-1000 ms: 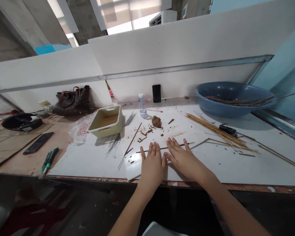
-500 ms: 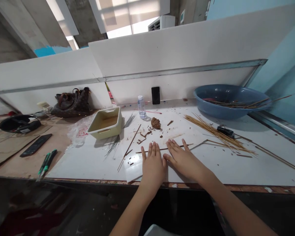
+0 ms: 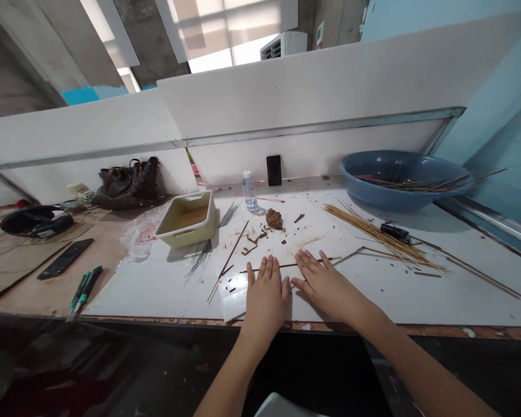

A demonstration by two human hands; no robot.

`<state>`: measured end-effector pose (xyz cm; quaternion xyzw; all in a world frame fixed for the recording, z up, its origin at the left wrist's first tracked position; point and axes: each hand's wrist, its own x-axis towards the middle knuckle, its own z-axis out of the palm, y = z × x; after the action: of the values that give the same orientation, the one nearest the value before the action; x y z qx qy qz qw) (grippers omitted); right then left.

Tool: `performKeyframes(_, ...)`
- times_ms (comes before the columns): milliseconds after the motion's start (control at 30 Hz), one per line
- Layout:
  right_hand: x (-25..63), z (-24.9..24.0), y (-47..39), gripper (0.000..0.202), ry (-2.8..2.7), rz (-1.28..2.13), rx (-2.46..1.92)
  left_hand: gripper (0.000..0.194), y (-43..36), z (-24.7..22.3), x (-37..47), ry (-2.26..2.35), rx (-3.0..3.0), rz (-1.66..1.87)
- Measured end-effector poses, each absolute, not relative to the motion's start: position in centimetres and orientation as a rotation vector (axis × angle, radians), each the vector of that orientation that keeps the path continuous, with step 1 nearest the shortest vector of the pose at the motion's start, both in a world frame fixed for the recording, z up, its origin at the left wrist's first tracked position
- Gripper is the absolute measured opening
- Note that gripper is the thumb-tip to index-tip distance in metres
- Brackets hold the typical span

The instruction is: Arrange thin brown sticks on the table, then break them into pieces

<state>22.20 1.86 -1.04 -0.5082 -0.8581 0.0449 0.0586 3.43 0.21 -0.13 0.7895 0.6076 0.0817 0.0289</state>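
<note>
Our left hand (image 3: 265,295) and right hand (image 3: 325,285) lie flat and released, fingers stretched across a thin brown stick (image 3: 288,265) below the frame's centre. Left of centre, we see a pale green tub (image 3: 191,236) with brownish contents; at right, a blue basin (image 3: 391,200) holds long sticks (image 3: 421,186). Our thumbs have parted slightly since the earlier frame.

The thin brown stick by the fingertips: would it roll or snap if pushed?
The thin brown stick would probably roll easily, being slim and straight on a glossy white surface. It's likely light, given its thinness. It may snap under hard pressing: short brown pieces lie nearby, though their origin isn't visible.
</note>
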Motion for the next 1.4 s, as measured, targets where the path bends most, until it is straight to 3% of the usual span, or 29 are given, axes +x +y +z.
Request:
performKeyframes(200, 22.8, -3.0, -1.3, 0.079, -2.534, 0.077, -1.500, 0.057, -3.0, -1.3, 2.2, 1.816, 2.483, 0.349)
performKeyframes(433, 22.1, -0.7, 1.8, 0.074, -2.608, 0.162, -1.603, 0.054, 0.3, 0.6, 2.3, 1.843, 2.378, 0.236)
performKeyframes(667, 23.2, -1.9, -1.8, 0.081, -2.596, 0.175, -1.532, 0.056, -3.1, -0.3, 1.7, 1.828, 2.450, 0.270)
performKeyframes(900, 22.6, -0.8, 2.7, 0.073, -2.588, 0.212, -1.602, 0.057, 0.5, 0.0, 2.9, 1.925, 2.355, 0.265)
performKeyframes(1167, 23.1, -2.8, -0.9, 0.080, -2.532, 0.081, -1.541, 0.056, -3.2, -0.9, 1.5, 1.879, 2.456, 0.307)
performKeyframes(1400, 22.6, -1.6, 2.2, 0.077, -2.532, 0.216, -1.626, 0.057, -0.3, 0.3, 1.9, 1.929, 2.409, 0.243)
